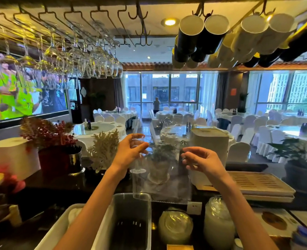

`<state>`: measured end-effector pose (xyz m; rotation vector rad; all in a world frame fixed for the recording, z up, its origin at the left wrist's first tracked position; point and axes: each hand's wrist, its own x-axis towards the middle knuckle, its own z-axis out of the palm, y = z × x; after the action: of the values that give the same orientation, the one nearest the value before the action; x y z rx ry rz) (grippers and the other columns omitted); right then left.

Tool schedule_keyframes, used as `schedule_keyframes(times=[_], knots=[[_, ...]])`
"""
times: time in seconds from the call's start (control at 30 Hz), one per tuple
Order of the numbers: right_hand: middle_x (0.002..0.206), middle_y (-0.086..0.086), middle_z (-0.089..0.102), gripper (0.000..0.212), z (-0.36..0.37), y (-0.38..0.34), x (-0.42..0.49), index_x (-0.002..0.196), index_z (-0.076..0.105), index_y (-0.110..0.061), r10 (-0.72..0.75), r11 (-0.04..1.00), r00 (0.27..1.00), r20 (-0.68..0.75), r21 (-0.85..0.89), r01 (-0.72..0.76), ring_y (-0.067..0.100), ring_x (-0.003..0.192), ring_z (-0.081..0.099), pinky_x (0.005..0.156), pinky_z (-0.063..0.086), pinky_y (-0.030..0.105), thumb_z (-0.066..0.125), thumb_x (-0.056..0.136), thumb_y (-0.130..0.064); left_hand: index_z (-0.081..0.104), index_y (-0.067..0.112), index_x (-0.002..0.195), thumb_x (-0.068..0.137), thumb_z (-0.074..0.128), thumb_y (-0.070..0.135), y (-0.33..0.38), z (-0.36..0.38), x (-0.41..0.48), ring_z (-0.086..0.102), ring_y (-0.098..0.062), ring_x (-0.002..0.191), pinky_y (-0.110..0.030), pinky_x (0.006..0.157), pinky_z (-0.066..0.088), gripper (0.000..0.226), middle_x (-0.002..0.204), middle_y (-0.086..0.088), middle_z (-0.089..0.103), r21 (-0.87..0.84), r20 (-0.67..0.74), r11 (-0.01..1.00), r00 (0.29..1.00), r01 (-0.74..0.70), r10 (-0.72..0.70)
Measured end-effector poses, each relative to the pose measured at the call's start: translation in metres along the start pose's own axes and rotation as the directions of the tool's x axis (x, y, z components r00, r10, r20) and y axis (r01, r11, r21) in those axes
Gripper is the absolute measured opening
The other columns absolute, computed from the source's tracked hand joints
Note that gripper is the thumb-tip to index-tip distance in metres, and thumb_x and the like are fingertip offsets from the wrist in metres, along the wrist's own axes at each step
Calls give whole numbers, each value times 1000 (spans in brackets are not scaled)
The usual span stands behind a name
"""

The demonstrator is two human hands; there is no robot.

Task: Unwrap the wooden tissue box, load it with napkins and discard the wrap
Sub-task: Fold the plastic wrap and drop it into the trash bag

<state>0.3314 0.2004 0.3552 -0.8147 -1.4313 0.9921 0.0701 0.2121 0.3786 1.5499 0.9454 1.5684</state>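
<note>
I hold a sheet of clear plastic wrap [161, 192] up in front of me over the bar counter. My left hand [131, 150] pinches its upper left edge and my right hand [199, 159] pinches its upper right edge. The wrap hangs down between them, and its lower edge reaches the rim of a grey plastic bin [116, 201]. A tall, pale beige boxy object [210, 141] stands on the counter just behind my right hand. I cannot tell whether it is the tissue box or a stack of napkins.
Behind the wrap stands a small potted plant [160, 159]. A slatted wooden tray [257, 183] lies to the right, with two lidded glass jars [217, 222] below it. Wine glasses [95, 58] and mugs [203, 33] hang overhead. White coral [104, 150] and red flowers [46, 134] stand at left.
</note>
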Motion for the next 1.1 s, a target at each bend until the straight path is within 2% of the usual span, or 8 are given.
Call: schedule_keyframes(times=[0.17, 0.27, 0.53, 0.73, 0.83, 0.93, 1.03, 1.1], knots=[[93, 9, 78, 19, -8, 4, 0, 105, 74, -11, -8, 1000, 1000, -27, 22, 8, 16, 79, 74, 64, 58, 21, 68, 87, -12, 52, 16, 125, 81, 68, 22, -1, -13, -3, 74, -28, 94, -31, 78, 62, 47, 109, -15, 74, -226, 191, 960, 974, 165, -122], [93, 10, 78, 26, -14, 3, -1, 106, 74, -8, 6, 1000, 999, -35, 25, -6, 17, 79, 74, 65, 59, 23, 71, 82, -16, 56, 5, 126, 83, 68, 14, -10, -16, -9, 73, -28, 97, -29, 78, 61, 45, 113, -18, 72, -154, 241, 960, 951, 233, -192], [98, 14, 77, 31, -28, -11, -7, 113, 72, -11, -18, 992, 999, -42, 122, 23, 19, 84, 74, 76, 61, 27, 67, 82, -10, 59, 10, 129, 85, 65, 2, -10, -21, -8, 67, -34, 110, -35, 84, 59, 45, 125, -18, 67, -277, 405, 935, 909, 223, -96], [91, 6, 79, 29, -44, -23, -14, 97, 78, -16, -162, 983, 987, -20, 87, 164, 17, 84, 75, 70, 61, 24, 64, 78, -1, 67, -3, 113, 82, 53, -25, -2, -13, -9, 69, -34, 106, -37, 81, 60, 41, 117, -19, 71, -204, 308, 977, 944, -54, 116], [90, -1, 79, 47, -50, -27, -13, 89, 80, -24, -267, 964, 964, -5, 17, 267, 12, 87, 74, 72, 59, 22, 58, 79, 16, 76, 2, 96, 83, 52, -20, 4, -8, -10, 64, -31, 115, -37, 92, 56, 35, 118, -15, 71, -208, 267, 957, 929, -205, 257], [91, -2, 79, 54, -51, -31, -13, 93, 79, -22, -346, 938, 938, -14, -30, 345, 13, 88, 74, 70, 59, 22, 50, 82, 23, 77, 4, 82, 86, 50, -17, 10, -5, -10, 66, -36, 111, -36, 89, 56, 35, 119, -20, 69, -237, 242, 935, 916, -264, 320], [102, 0, 78, 45, -53, -39, -12, 101, 78, -24, -365, 929, 931, 29, -49, 366, 19, 99, 72, 78, 61, 31, 55, 87, 12, 75, 1, 76, 84, 46, -24, 14, -3, -8, 68, -37, 104, -37, 87, 56, 39, 117, -21, 70, -238, 207, 925, 915, -296, 346], [118, 1, 73, 33, -54, -48, -10, 120, 69, -29, -264, 962, 951, 158, -23, 271, 23, 112, 67, 86, 59, 36, 67, 87, -25, 74, 2, 73, 82, 43, -28, 15, -4, -8, 70, -35, 100, -37, 85, 57, 44, 114, -17, 72, -234, 168, 923, 922, -305, 348]])
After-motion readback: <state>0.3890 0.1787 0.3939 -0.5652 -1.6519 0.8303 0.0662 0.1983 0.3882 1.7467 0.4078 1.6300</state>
